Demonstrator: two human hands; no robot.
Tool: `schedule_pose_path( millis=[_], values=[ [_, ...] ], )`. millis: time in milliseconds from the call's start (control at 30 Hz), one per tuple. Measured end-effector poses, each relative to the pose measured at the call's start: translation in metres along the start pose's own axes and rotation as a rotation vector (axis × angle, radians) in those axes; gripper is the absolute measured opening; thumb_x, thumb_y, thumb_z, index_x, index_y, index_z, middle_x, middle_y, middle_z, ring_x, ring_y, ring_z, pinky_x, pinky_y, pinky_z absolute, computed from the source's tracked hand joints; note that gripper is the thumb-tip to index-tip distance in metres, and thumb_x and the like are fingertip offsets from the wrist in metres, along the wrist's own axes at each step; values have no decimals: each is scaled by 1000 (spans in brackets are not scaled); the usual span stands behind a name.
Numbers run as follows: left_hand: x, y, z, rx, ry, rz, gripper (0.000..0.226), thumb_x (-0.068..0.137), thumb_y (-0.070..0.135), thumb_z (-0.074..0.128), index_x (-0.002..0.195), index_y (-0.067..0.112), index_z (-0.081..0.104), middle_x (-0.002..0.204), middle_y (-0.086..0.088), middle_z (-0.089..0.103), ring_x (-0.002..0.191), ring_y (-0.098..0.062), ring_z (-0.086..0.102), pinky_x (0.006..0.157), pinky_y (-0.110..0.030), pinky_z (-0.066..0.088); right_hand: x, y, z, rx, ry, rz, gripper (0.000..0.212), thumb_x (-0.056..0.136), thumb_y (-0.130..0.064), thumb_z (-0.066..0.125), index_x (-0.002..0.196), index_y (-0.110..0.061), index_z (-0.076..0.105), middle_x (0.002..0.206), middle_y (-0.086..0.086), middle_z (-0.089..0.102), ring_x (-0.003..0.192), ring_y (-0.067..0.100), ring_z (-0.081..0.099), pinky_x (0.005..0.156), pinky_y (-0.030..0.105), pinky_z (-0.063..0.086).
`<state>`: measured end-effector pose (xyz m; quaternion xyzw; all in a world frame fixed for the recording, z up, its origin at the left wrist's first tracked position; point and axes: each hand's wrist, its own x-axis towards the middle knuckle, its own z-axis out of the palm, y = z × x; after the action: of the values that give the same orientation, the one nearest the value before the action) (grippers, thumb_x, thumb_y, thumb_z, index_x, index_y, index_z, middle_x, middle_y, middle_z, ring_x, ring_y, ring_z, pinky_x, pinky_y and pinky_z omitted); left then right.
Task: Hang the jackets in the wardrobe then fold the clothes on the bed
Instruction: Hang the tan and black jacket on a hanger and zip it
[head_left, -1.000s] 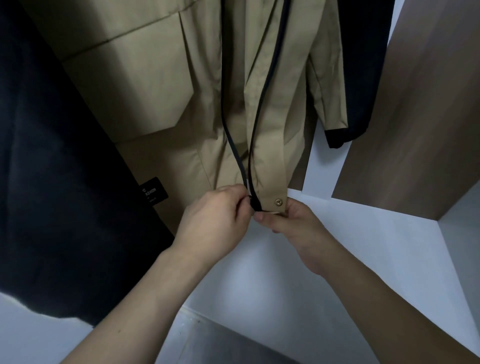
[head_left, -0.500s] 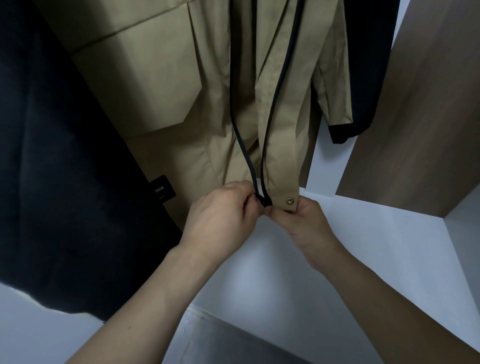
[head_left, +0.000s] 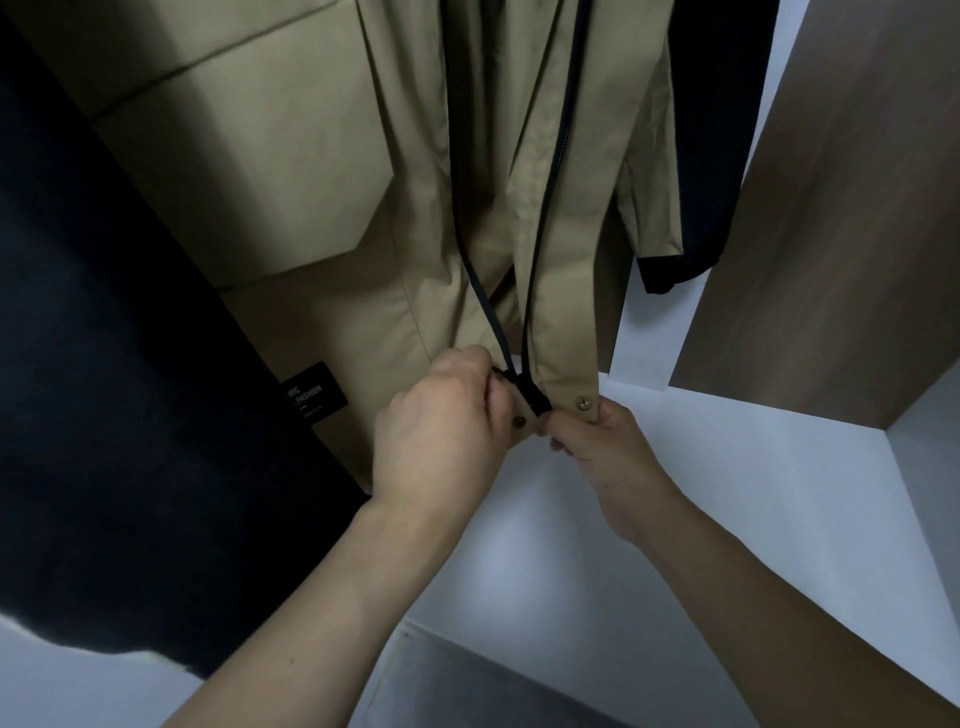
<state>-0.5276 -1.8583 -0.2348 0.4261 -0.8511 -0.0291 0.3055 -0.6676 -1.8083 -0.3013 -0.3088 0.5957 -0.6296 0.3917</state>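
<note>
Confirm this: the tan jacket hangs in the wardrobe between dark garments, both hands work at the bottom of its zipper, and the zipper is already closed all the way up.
Not quite. In the head view the zipper is open: its two black tracks run apart and meet only at the hem. The rest holds: the tan jacket hangs between dark garments, and the left hand and right hand pinch the zipper's bottom end.

The jacket (head_left: 322, 171) is hung in the wardrobe (head_left: 831, 234) between a coat (head_left: 104, 364) on its left and another garment (head_left: 722, 130) behind its right edge. At its hem, the zipper (head_left: 535, 397) ends are met between the left hand (head_left: 441, 431) and right hand (head_left: 602, 447).
</note>
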Motion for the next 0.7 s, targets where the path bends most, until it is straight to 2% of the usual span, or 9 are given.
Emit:
schedule_pose_path(
  millis=[100, 167, 300, 467, 567, 700],
  values=[
    [4, -2, 2, 49, -29, 66, 16, 93, 28, 41, 79, 21, 43, 77, 6, 44, 60, -23, 43, 50, -30, 25, 2, -2, -3, 108, -81, 56, 8, 83, -12, 69, 81, -19, 68, 66, -9, 62, 62, 5, 53, 67, 21, 43],
    [6, -3, 1, 41, -45, 98, 16, 93, 30, 41, 82, 21, 48, 79, 5, 49, 65, -26, 52, 52, -31, 30, 2, -4, -4, 171, -110, 59, 6, 84, -19, 70, 90, -18, 69, 71, -10, 64, 67, 7, 53, 71, 25, 42],
    [9, 7, -3, 19, -58, 72, 16, 86, 30, 41, 71, 23, 40, 71, 7, 44, 60, -25, 42, 48, -31, 23, 2, -1, -6, 192, -49, 72, 7, 85, -17, 68, 92, -17, 67, 69, -12, 64, 69, 7, 52, 74, 25, 39],
    [30, 11, -26, 38, 155, -15, 20, 85, 27, 51, 70, 19, 40, 69, 1, 43, 59, -26, 36, 52, -32, 20, -3, -4, -1, 179, -25, 132, 4, 87, -15, 67, 89, -16, 64, 72, -8, 62, 69, 9, 51, 74, 25, 39],
    [29, 21, -27, 35, 117, 60, 18, 87, 29, 49, 74, 19, 42, 72, -1, 49, 64, -32, 46, 52, -33, 24, -2, -4, -5, 193, -8, 170, 4, 88, -15, 67, 89, -17, 63, 73, -6, 60, 68, 10, 49, 70, 24, 39],
    [29, 27, -30, 63, 80, 130, 15, 89, 28, 47, 76, 19, 46, 72, 7, 40, 61, -24, 36, 48, -32, 18, -4, -7, -14, 193, -10, 190, 7, 87, -20, 70, 91, -19, 64, 72, -9, 61, 67, 8, 51, 68, 23, 41]
  ],
)
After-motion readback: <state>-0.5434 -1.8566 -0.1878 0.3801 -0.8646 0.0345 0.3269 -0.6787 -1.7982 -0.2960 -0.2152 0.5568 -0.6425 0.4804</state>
